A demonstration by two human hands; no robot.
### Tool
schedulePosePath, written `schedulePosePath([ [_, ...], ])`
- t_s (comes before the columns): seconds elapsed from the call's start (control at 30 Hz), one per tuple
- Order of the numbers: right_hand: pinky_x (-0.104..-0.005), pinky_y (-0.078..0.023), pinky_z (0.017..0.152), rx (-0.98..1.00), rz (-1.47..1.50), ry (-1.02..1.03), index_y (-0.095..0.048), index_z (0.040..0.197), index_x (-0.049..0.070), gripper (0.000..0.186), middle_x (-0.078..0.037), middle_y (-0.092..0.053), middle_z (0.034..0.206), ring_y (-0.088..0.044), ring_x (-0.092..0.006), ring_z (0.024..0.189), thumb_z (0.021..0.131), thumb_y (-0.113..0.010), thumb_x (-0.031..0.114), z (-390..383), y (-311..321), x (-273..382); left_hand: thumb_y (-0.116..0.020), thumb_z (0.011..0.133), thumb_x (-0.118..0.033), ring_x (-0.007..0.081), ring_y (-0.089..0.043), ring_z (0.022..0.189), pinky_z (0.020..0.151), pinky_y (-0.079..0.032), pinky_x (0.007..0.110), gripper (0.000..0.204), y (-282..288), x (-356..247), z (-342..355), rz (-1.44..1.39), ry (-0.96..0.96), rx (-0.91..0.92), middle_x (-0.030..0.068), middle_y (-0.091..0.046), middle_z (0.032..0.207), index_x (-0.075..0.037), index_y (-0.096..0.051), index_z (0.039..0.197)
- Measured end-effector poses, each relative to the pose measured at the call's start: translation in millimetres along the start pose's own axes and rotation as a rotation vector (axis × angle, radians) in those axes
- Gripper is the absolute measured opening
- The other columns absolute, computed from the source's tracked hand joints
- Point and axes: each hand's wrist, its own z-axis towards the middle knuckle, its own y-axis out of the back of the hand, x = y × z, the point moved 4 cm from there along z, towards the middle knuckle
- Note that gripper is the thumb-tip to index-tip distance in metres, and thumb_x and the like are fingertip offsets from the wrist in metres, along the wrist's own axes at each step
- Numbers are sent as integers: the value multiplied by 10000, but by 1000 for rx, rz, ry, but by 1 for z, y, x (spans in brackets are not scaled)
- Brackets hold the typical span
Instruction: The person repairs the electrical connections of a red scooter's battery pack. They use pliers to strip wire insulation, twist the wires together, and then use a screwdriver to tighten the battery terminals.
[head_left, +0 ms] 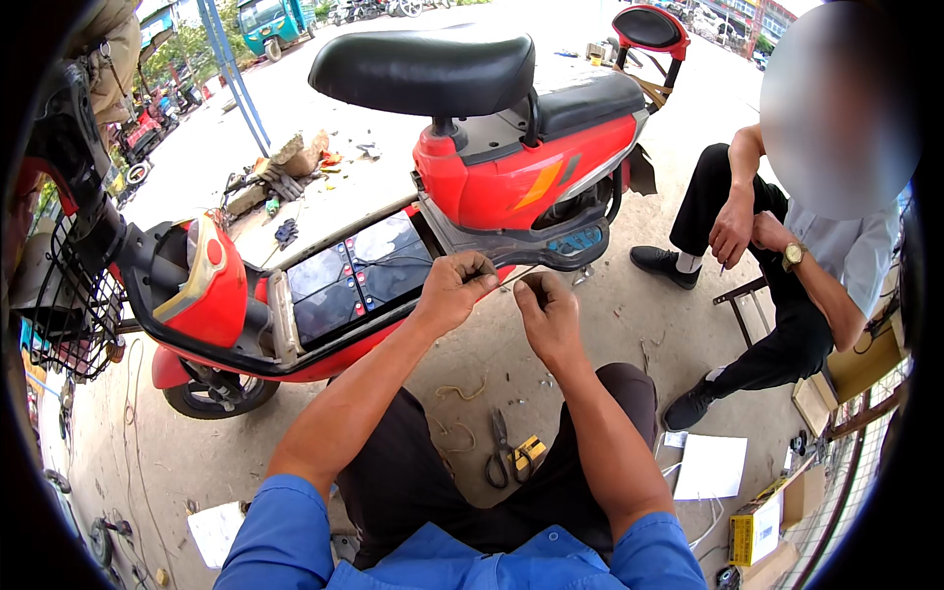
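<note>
My left hand [455, 291] is closed in a pinch in front of the red electric scooter [531, 172]. My right hand [551, 317], also pinched, is just to its right. A thin wire [507, 283] seems to run between the fingertips of both hands; its ends are hidden. Behind my left hand, the scooter's footboard is uncovered. Several black batteries [393, 251] with red terminals and dark leads sit side by side in it. The black seat [423, 71] rises above the red rear body.
Scissors [499, 447] and a yellow box [529, 452] lie on the ground between my knees, near pale string [462, 391]. A person [787, 236] sits at the right. White paper [710, 465] and a yellow carton [757, 531] are at lower right. Rubble [300, 155] lies beyond the scooter.
</note>
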Motion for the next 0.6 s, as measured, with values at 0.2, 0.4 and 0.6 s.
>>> schedulePosePath([
  [0.2,-398,-521,582,-15,-207,279,-733,894,37,104,-126,-693,785,-679,-310,644,820,-768,100,-4,-1,14,-681,929,-23,73,-589,819,741,-484,265,55,-3,1,0,62,19,32,16,-674,861,15,-662,963],
  [0.4,-392,-505,574,-24,-92,142,-741,849,2,99,-175,-681,764,-674,-308,627,850,-755,100,-2,0,1,-675,950,-73,81,-566,806,724,-475,274,115,-7,-5,-3,165,19,58,13,-668,857,32,-670,997],
  [0.6,-354,-481,551,159,-5,-129,-728,834,-38,221,-138,-664,677,-629,-214,560,922,-686,161,-4,-3,-8,-673,946,-99,100,-541,776,716,-471,297,143,-3,-6,-4,317,32,84,28,-640,827,37,-673,988],
])
